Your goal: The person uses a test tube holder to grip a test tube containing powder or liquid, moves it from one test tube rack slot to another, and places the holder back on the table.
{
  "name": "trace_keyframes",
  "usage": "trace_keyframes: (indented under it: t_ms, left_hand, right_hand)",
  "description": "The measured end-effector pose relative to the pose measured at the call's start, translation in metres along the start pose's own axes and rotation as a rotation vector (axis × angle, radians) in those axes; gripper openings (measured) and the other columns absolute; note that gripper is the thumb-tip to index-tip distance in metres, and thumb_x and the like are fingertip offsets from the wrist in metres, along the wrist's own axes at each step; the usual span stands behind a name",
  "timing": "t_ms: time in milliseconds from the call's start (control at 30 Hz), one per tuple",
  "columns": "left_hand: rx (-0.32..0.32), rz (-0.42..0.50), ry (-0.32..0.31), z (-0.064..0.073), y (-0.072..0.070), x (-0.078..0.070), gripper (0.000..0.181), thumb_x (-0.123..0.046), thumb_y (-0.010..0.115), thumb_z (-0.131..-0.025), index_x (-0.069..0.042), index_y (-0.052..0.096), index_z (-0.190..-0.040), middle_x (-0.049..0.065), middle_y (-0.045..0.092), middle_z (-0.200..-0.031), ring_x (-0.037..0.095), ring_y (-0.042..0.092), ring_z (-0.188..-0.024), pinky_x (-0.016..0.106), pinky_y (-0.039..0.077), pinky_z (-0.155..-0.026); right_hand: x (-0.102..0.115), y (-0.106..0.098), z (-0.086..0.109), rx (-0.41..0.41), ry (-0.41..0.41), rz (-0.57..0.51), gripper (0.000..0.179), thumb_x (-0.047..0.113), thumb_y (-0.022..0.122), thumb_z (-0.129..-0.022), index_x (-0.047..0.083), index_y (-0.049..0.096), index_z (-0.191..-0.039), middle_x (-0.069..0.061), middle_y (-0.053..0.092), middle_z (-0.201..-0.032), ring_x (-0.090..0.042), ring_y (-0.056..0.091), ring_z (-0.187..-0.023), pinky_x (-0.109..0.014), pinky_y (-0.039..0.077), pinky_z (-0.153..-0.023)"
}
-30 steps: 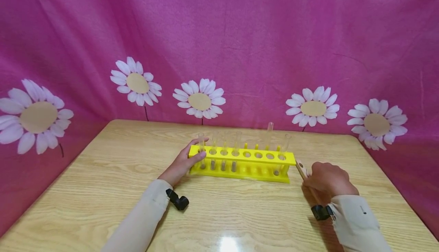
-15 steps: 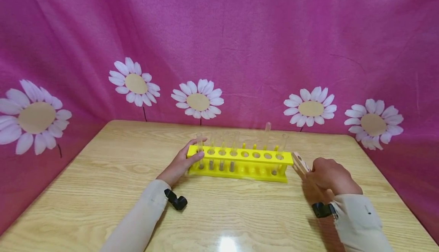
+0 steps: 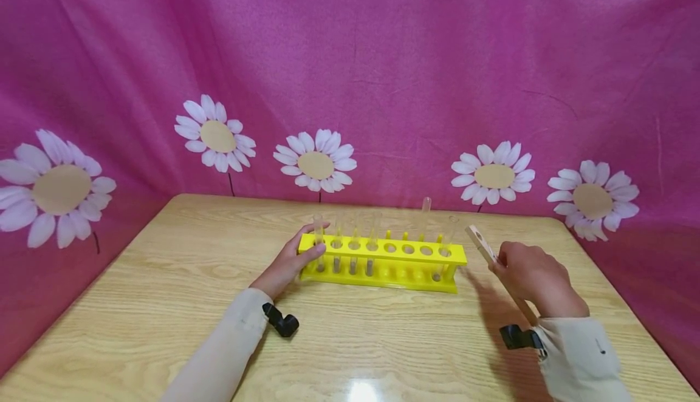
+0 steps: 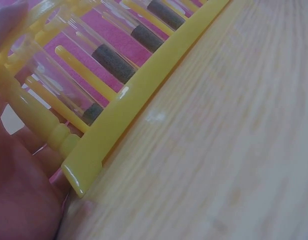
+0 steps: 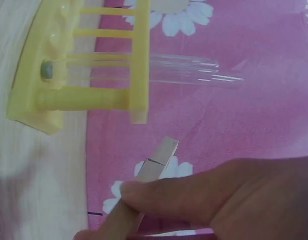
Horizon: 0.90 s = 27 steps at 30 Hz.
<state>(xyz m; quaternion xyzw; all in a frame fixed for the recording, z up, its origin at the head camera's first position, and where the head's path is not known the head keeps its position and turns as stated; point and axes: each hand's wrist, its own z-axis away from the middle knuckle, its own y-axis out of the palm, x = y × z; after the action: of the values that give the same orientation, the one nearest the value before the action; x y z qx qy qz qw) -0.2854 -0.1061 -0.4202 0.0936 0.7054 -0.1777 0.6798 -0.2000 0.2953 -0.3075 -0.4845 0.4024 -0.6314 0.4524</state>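
A yellow test tube rack stands on the table. My left hand grips its left end, thumb on the front and fingers behind. Near that hand sit several glass test tubes, one with dark grey grains low inside. Another test tube, with a little dark matter at its bottom, occupies the rightmost hole. One tube rises upside down over a rear peg. My right hand pinches a wooden test tube holder, raised to the right of the rack, its tip apart from the rack's end.
The wood-grain table reaches back to a pink cloth printed with white flowers. That cloth also hangs along the left and right sides. Several holes in the rack's right half hold no tube.
The wooden test tube holder in my right hand has risen and its tip has come up beside the rack's right end. My left hand keeps its grip on the rack.
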Motion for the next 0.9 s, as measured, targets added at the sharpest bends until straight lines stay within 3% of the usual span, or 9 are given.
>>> trace_keyframes:
  t_ms: [333, 567, 733, 900]
  left_hand:
    - [-0.002, 0.004, 0.006, 0.000, 0.001, -0.001, 0.055, -0.051, 0.063, -0.089, -0.045, 0.042, -0.139, -0.006, 0.050, -0.136, 0.021, 0.051, -0.118, 0.045, 0.034, -0.107]
    - [-0.007, 0.004, 0.017, 0.000, 0.001, 0.002, 0.051, -0.049, 0.063, -0.090, -0.046, 0.043, -0.137, -0.002, 0.044, -0.145, 0.021, 0.049, -0.120, 0.045, 0.033, -0.107]
    - [-0.003, 0.017, 0.010, 0.000, 0.002, 0.002, 0.050, -0.049, 0.063, -0.090, -0.048, 0.044, -0.136, -0.004, 0.051, -0.136, 0.021, 0.052, -0.117, 0.044, 0.034, -0.107]
    - [-0.011, -0.003, 0.010, 0.000, 0.001, 0.001, 0.050, -0.052, 0.062, -0.089, -0.049, 0.044, -0.135, -0.006, 0.052, -0.134, 0.021, 0.052, -0.116, 0.046, 0.033, -0.107]
  right_hand:
    - [0.004, -0.004, 0.010, -0.198, -0.041, -0.039, 0.027, 0.025, 0.058, -0.095, 0.001, 0.051, -0.105, -0.009, 0.054, -0.070, -0.024, 0.046, -0.060, -0.034, 0.039, -0.050]
    - [0.010, -0.001, 0.014, -0.415, -0.034, -0.118, 0.025, 0.023, 0.054, -0.098, 0.002, 0.047, -0.110, -0.010, 0.051, -0.069, -0.025, 0.043, -0.057, -0.034, 0.035, -0.049]
    - [0.015, -0.002, 0.017, -0.529, -0.075, -0.173, 0.027, 0.021, 0.054, -0.099, 0.001, 0.047, -0.116, -0.015, 0.055, -0.076, -0.027, 0.045, -0.062, -0.034, 0.035, -0.050]
    - [0.021, -0.004, 0.021, -0.642, -0.123, -0.187, 0.027, 0.016, 0.058, -0.096, -0.004, 0.053, -0.115, -0.023, 0.054, -0.087, -0.033, 0.045, -0.078, -0.039, 0.034, -0.058]
